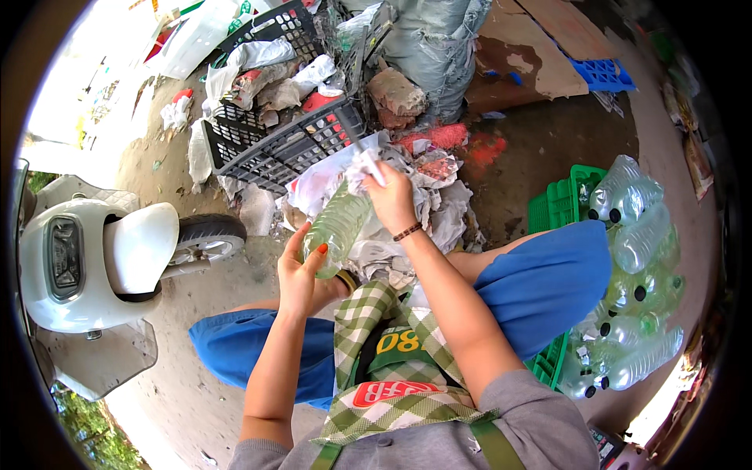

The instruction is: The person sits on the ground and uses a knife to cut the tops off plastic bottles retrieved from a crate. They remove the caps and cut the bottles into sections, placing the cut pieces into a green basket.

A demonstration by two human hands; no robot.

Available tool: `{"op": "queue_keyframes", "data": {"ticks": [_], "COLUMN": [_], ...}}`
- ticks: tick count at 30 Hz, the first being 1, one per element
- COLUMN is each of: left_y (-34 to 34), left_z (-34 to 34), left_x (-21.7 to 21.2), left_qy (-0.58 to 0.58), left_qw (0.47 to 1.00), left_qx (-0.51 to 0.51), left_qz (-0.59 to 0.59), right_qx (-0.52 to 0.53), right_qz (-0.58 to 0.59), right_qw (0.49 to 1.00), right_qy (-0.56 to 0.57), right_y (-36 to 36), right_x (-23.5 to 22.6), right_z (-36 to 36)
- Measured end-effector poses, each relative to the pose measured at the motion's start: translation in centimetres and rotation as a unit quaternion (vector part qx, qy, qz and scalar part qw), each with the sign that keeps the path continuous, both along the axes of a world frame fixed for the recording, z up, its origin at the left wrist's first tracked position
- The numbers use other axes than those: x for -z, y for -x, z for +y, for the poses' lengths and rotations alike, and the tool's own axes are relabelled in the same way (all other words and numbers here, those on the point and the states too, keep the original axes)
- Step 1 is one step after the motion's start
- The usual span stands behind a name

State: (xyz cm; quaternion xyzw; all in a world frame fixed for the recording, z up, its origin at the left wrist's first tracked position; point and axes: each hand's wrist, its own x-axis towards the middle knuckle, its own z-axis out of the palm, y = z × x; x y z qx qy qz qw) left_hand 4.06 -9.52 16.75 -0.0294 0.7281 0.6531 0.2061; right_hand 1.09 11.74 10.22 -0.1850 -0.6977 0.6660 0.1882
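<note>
**Two hands on one clear bottle**

Here the left hand [301,274] is wrapped around the lower end of a clear plastic bottle [338,223], thumb on the near side with its red nail showing, fingers curled behind. The bottle tilts away from the person, its far end rising toward one o'clock. At that far end the right hand [392,200] is closed around a crumpled white scrap [366,166] that sits against the bottle; whether the scrap is a label partly attached to it cannot be told. A beaded bracelet [407,232] rings the right wrist.

The bottle is just above the person's lap, at about twelve o'clock from the green checked apron [376,345]. The blue trouser knees [548,274] spread out at three and nine o'clock of the apron.

Beyond the hands, at twelve o'clock, lies a heap of white paper and plastic scraps [439,211]. Farther on, at eleven o'clock, a black crate [274,149] leans on its side, stuffed with rags and wrappers. At three o'clock from the hands a green crate [560,200] stands by the knee, with a pile of clear bottles [638,258] heaped on it and spilling toward four o'clock. At nine o'clock, well apart from the left hand, stands a white scooter [94,258] on the dirt ground [548,133].
</note>
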Motion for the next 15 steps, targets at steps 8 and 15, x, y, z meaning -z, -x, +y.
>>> {"op": "queue_keyframes", "data": {"ticks": [8,15], "left_y": [-0.1,-1.0], "left_z": [-1.4,-4.8], "left_x": [-0.4,0.6], "left_qy": [-0.130,-0.204], "left_qw": [0.981,0.957], "left_qx": [-0.063,-0.104], "left_qz": [-0.130,-0.179], "right_qx": [0.002,0.069], "right_qz": [-0.193,-0.061], "right_qw": [0.954,0.990], "right_qy": [-0.229,-0.108], "right_y": [1.5,0.3], "right_x": [9.1,5.3], "right_z": [4.4,2.8]}}
